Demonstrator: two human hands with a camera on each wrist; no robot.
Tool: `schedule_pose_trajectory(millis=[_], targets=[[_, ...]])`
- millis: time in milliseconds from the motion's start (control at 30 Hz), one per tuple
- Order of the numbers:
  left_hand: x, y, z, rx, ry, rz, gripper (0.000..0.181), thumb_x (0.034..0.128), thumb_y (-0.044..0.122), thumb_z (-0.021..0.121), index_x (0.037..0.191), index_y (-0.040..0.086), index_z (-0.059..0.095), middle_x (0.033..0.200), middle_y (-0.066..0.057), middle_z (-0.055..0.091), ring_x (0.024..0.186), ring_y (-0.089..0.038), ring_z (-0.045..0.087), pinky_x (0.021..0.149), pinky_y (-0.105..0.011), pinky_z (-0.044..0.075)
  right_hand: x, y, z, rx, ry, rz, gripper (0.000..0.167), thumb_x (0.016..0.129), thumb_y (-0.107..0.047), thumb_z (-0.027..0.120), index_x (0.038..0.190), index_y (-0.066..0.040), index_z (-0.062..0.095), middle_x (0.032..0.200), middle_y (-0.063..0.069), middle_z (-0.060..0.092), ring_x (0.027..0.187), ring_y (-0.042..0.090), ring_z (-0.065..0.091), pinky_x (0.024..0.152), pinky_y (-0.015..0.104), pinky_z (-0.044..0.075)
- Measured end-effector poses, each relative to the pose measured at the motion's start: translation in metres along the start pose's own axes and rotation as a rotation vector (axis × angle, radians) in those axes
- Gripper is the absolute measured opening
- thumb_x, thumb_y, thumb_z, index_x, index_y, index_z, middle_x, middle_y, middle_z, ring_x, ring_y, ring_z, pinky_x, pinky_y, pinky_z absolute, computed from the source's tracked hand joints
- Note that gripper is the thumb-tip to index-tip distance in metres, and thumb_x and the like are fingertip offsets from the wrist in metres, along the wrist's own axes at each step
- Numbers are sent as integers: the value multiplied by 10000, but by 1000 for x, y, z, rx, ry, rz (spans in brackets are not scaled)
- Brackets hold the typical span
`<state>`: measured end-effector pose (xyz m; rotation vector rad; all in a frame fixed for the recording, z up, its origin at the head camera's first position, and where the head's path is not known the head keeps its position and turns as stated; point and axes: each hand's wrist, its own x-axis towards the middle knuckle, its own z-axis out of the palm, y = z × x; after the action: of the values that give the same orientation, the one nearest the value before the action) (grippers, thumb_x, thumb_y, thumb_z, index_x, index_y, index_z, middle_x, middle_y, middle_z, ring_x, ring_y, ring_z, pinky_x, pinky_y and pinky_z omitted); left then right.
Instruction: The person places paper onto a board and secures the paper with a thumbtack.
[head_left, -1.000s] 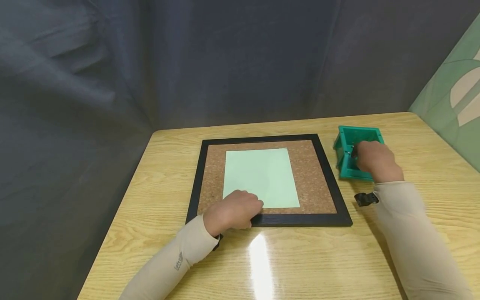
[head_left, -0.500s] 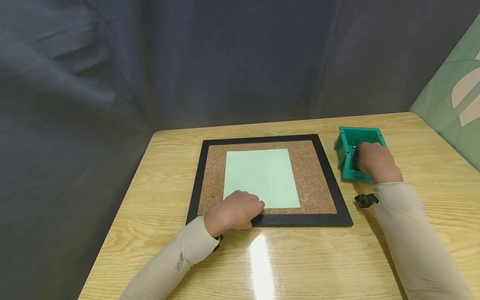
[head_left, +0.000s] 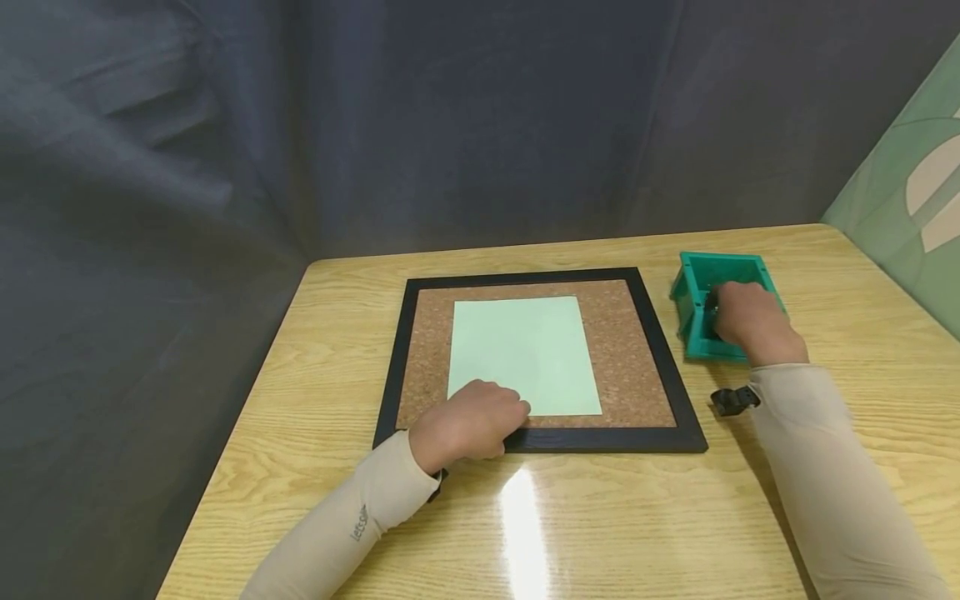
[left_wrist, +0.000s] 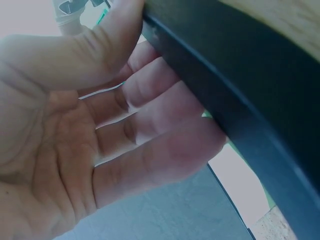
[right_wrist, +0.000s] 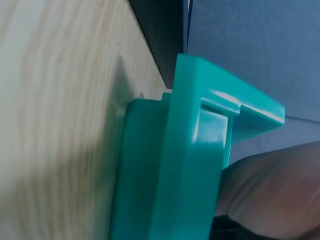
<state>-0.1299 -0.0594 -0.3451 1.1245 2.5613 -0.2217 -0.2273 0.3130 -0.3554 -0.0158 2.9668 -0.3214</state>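
In the head view, a cork board (head_left: 633,367) with a black frame lies on the table, and a pale green sheet of paper (head_left: 517,342) lies on the cork. My left hand (head_left: 472,421) grips the board's near edge. The left wrist view shows its thumb (left_wrist: 107,47) and fingers (left_wrist: 165,145) on either side of the black frame (left_wrist: 225,95). To the board's right stands a teal plastic bin (head_left: 723,267). My right hand (head_left: 753,321) reaches into it, with the fingertips hidden. Something dark shows beside them, too unclear to name.
Under everything is a light wooden table (head_left: 600,525). A dark cloth (head_left: 480,125) hangs behind and at the left. A green patterned surface (head_left: 911,192) rises past the right edge. In the right wrist view, the bin's wall (right_wrist: 185,175) stands close to the hand.
My right hand stays in the bin, with only a slight shift at the fingers. The left hand and the board hold their place. The whole view has drifted slightly.
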Motion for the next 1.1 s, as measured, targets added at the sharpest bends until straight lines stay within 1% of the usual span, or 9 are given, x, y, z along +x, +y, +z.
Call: schedule_pose_trajectory(millis=[100, 267, 433, 500, 567, 667, 767, 900, 1100], targets=[[0, 0, 0, 7, -2, -1, 129, 881, 135, 755, 978, 178, 682, 877, 43, 658, 684, -74, 520, 597, -223, 425, -2, 0, 0, -18, -12, 21, 113, 919, 54, 472, 861, 106, 554, 741, 218, 521, 646, 306, 478, 547, 364, 412], [1, 0, 0, 14, -11, -6, 130, 881, 145, 759, 979, 181, 679, 878, 44, 656, 684, -75, 519, 600, -224, 426, -2, -1, -2, -30, -15, 28, 148, 923, 48, 474, 813, 101, 558, 718, 211, 532, 633, 300, 488, 543, 363, 424], [1, 1, 1, 14, -14, -5, 139, 881, 148, 760, 986, 180, 675, 884, 43, 655, 684, -76, 515, 602, -222, 424, 0, -4, -10, 3, 41, -34, 212, 919, 70, 470, 1050, 147, 619, 933, 346, 623, 748, 368, 553, 639, 461, 489], [0, 1, 1, 19, -12, -4, 145, 880, 151, 762, 992, 180, 674, 889, 43, 656, 685, -76, 516, 602, -222, 426, 0, -5, -15, 7, 47, -59, 303, 928, 79, 447, 1180, 126, 611, 1107, 378, 611, 922, 459, 565, 746, 529, 495], [0, 1, 2, 26, -12, -4, 158, 879, 158, 765, 1006, 180, 673, 900, 44, 659, 690, -75, 520, 605, -221, 430, -1, -6, -20, 13, 34, -63, 341, 944, 76, 414, 1229, 108, 600, 1205, 381, 575, 1101, 525, 495, 849, 584, 464], [0, 1, 2, 37, -14, -2, 183, 880, 169, 767, 1036, 181, 672, 925, 45, 664, 707, -74, 537, 619, -220, 445, -4, -11, -25, 38, 58, -67, 352, 988, 44, 363, 1251, 105, 588, 1252, 388, 521, 1214, 567, 385, 923, 629, 416], [0, 1, 2, 48, -19, 0, 208, 881, 178, 769, 1063, 183, 670, 948, 47, 668, 728, -73, 558, 637, -217, 461, -9, -21, -26, 86, 131, -116, 330, 1029, 0, 348, 1231, 112, 583, 1207, 368, 519, 1143, 527, 449, 916, 628, 425], [0, 0, 3, 49, -22, 1, 224, 880, 183, 771, 1079, 183, 669, 963, 44, 671, 746, -80, 578, 642, -221, 469, -12, -44, -25, 134, 209, -241, 263, 1041, -27, 404, 1177, 61, 610, 1112, 290, 586, 977, 417, 565, 835, 559, 476], [0, 0, 3, 37, 0, 0, 216, 888, 162, 758, 1088, 181, 679, 960, 37, 674, 764, -88, 596, 641, -229, 471, -6, -80, -7, 174, 171, -367, 205, 1019, -33, 498, 1180, -3, 620, 1004, 181, 653, 865, 285, 607, 765, 462, 500]])
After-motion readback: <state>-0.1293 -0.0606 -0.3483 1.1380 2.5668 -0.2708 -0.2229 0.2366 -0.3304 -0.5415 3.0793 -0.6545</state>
